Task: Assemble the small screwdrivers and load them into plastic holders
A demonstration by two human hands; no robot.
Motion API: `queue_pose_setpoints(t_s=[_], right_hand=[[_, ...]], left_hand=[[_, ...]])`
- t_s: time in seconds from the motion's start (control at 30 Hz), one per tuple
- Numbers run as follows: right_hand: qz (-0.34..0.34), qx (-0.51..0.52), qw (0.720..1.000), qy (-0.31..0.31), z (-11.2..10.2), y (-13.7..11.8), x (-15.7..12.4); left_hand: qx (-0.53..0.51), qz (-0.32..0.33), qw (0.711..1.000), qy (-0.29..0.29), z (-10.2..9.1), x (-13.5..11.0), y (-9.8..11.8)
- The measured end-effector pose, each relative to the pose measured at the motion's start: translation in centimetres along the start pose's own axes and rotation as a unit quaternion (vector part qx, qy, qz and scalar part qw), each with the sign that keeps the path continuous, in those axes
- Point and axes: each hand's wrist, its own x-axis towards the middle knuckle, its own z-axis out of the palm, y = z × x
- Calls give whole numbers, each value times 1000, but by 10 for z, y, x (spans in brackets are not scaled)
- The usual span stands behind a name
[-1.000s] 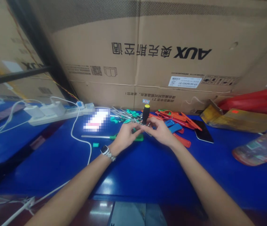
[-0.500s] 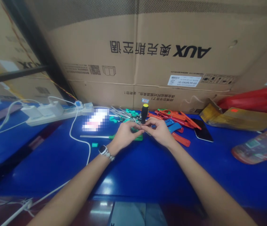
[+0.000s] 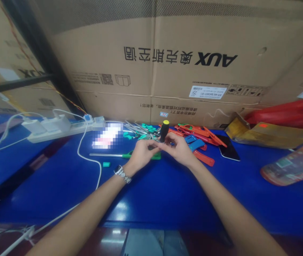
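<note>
In the head view my left hand (image 3: 142,152) and my right hand (image 3: 178,147) meet above the blue table, fingertips pinched together. Whatever small thing they hold is hidden by the fingers. Just behind the fingertips a screwdriver (image 3: 164,131) with a black handle and yellow end stands nearly upright, its lower end out of sight. It is close to my right thumb; whether I grip it, I cannot tell. Under my left hand lies a long-necked green lighter (image 3: 126,155), partly covered. Past my hands is a pile of green pieces and metal rods (image 3: 143,131).
Orange-red handle pieces (image 3: 203,131) and blue ones (image 3: 196,143) lie right of my hands, beside a phone (image 3: 228,148). A bottle (image 3: 287,165) lies further right. Left are a power strip (image 3: 52,132), a white cable (image 3: 99,174) and a green cap (image 3: 106,164). A cardboard box (image 3: 108,42) stands behind.
The screwdriver's handle has shifted slightly downward, and its yellow end leans a little more to the right. Both hands stay together with fingers pinched; the view has moved slightly.
</note>
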Motion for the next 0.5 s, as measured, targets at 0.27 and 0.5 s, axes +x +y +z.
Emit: queue_pose_setpoints(t_s=[0.27,0.5], right_hand=[[27,78,994,-72,-12,-7,2],[19,67,997,-18,-10,-11,3]], left_hand=[[61,53,994,-71,-10,0,-1],[75,66,991,-85,-10,0,5]])
